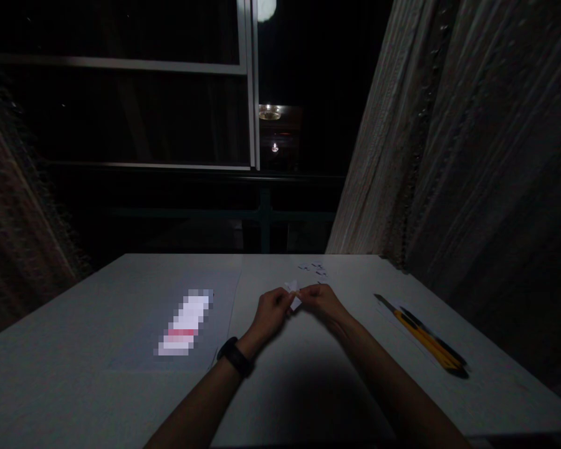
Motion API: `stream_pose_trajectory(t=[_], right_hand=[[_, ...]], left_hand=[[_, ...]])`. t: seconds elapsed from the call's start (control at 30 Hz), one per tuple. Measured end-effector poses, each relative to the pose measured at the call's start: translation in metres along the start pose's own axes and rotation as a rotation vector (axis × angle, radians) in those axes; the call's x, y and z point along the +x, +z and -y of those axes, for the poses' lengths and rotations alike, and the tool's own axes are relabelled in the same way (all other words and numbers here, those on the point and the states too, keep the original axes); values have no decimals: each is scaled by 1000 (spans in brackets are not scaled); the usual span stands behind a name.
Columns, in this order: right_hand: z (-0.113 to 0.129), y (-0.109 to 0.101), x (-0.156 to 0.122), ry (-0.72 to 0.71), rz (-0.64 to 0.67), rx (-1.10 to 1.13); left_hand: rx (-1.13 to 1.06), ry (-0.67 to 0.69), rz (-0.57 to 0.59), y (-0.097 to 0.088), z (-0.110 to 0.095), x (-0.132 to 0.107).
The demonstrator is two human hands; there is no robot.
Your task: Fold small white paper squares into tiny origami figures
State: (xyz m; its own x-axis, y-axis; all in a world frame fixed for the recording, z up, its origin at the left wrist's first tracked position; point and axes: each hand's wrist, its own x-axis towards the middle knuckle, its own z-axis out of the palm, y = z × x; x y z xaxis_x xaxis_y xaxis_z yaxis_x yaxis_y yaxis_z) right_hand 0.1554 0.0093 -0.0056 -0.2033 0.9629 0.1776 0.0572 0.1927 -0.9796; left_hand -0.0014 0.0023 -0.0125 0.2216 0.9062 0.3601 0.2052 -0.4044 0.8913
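A small piece of white paper is pinched between my two hands above the middle of the table. My left hand, with a dark band on its wrist, is closed on the paper's left side. From the right, my right hand grips it with fingertips close to the left ones. Part of the paper is hidden behind the fingers, and whether it is folded I cannot tell. Just beyond the hands lie several small paper pieces with dark marks on them.
On the right of the white table lie a yellow utility knife and a dark pen-like object. A lit, pixelated phone-like screen rests on a paper sheet at left. Curtains flank the dark window.
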Motion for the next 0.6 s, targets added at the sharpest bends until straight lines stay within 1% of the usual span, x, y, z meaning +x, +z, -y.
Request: stream_pose_trajectory(t=[0.1,0.17,0.37,0.6], right_hand=[[4,1,-2,22,20,98],[6,2,-3,20,14,106],[10,6,-2,-36,-52,10],[11,7,-1,-116,-88,-111]], left_hand=[[-7,-16,-14,1,0,0],[19,-22,-29,2,-1,-1],[137,11,-90,1,-7,-2],[141,18,-95,1,-8,-3]])
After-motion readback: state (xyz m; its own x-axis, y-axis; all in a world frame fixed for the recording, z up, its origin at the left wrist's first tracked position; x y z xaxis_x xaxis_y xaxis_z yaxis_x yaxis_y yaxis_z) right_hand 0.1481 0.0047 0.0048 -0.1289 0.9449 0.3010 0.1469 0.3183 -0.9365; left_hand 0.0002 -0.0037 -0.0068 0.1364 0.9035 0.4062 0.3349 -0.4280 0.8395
